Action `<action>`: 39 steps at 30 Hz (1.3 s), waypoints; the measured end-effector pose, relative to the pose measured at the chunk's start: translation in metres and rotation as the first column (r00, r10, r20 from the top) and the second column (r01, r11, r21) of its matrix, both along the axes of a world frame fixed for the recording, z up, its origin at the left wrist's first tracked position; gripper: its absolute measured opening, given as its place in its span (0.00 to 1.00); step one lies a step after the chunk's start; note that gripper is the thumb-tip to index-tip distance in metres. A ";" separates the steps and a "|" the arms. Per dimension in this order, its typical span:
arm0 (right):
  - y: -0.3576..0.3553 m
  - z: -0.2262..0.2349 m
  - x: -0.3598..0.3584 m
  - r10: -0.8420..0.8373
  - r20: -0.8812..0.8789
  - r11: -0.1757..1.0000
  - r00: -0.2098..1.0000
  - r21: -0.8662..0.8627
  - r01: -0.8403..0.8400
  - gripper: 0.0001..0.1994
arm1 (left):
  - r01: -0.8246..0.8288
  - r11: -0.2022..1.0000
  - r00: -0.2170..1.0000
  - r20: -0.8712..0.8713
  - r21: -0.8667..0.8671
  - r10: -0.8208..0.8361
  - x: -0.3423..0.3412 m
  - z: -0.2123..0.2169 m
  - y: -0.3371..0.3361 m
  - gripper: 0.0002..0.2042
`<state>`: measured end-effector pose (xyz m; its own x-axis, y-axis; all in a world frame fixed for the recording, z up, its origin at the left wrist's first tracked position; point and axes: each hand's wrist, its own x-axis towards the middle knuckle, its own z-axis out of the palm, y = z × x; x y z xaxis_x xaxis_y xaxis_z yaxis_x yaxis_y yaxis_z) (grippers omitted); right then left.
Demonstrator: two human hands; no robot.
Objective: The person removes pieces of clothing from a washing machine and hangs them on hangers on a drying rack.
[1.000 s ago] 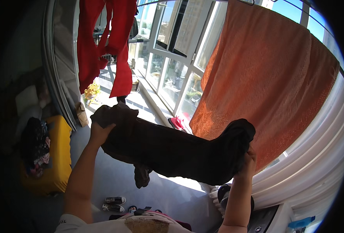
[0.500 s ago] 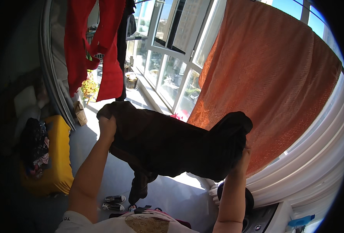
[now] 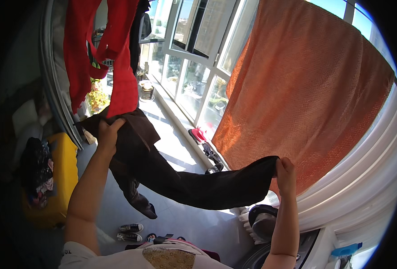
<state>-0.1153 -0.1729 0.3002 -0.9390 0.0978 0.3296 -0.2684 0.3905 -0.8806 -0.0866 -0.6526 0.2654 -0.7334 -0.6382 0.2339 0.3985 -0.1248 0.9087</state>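
Observation:
I hold a dark brown garment (image 3: 198, 184) stretched out in front of me, sagging in the middle. My left hand (image 3: 108, 134) grips one end high up, just under a hanging red garment (image 3: 118, 67). My right hand (image 3: 286, 175) pinches the other end in front of a large orange towel (image 3: 306, 89) that hangs on a line. A loose part of the dark garment dangles below my left arm.
A yellow basket (image 3: 59, 179) with dark clothes stands at the left. Tall windows (image 3: 194, 58) run along the far side, with shoes (image 3: 198, 134) on the floor beneath. A pair of sneakers (image 3: 131, 228) lies near my feet. White curtains (image 3: 364, 179) hang at the right.
Both hands have risen and moved apart, pulling the bunched dark garment out into a long span. My left hand has come up to the red garment.

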 end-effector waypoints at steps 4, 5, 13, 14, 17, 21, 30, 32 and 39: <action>-0.065 -0.011 -0.002 0.188 0.004 0.980 0.982 0.060 -0.188 0.13 | 0.415 0.909 0.909 -0.037 -0.038 -0.416 0.003 0.006 0.045 0.21; -0.082 -0.002 0.003 0.188 0.025 0.977 0.982 0.095 -0.190 0.14 | 0.434 0.897 0.900 -0.012 -0.088 -0.436 0.002 0.007 0.052 0.20; -0.188 0.008 0.004 0.413 0.223 0.905 0.883 0.008 -0.426 0.15 | 0.632 0.614 0.770 0.292 -0.474 -0.567 0.014 0.006 0.118 0.35; -0.191 0.003 0.002 0.459 0.219 0.887 0.861 -0.062 -0.457 0.15 | 0.573 0.629 0.812 0.260 -0.524 -0.523 0.017 0.006 0.128 0.33; -0.193 -0.018 0.000 0.589 0.184 0.799 0.787 -0.281 -0.532 0.13 | 0.560 0.769 0.827 0.153 -0.310 -0.541 0.016 -0.009 0.125 0.23; -0.177 -0.050 0.015 0.586 0.021 0.733 0.810 0.412 -0.541 0.08 | 0.559 0.823 0.825 0.031 0.104 -0.564 0.017 -0.007 0.123 0.19; -0.169 -0.066 0.017 0.556 -0.148 0.744 0.818 0.528 -0.410 0.09 | 0.572 0.802 0.819 -0.056 0.175 -0.572 0.012 -0.004 0.141 0.20; -0.166 -0.052 0.010 0.431 -0.127 0.874 0.894 0.304 -0.378 0.07 | 0.648 0.755 0.762 -0.079 0.100 -0.643 0.011 -0.008 0.138 0.25; -0.162 0.007 -0.001 0.372 0.138 0.713 0.918 -0.676 -0.187 0.14 | 0.291 0.575 0.892 -0.002 -0.764 -0.453 0.016 -0.037 0.162 0.41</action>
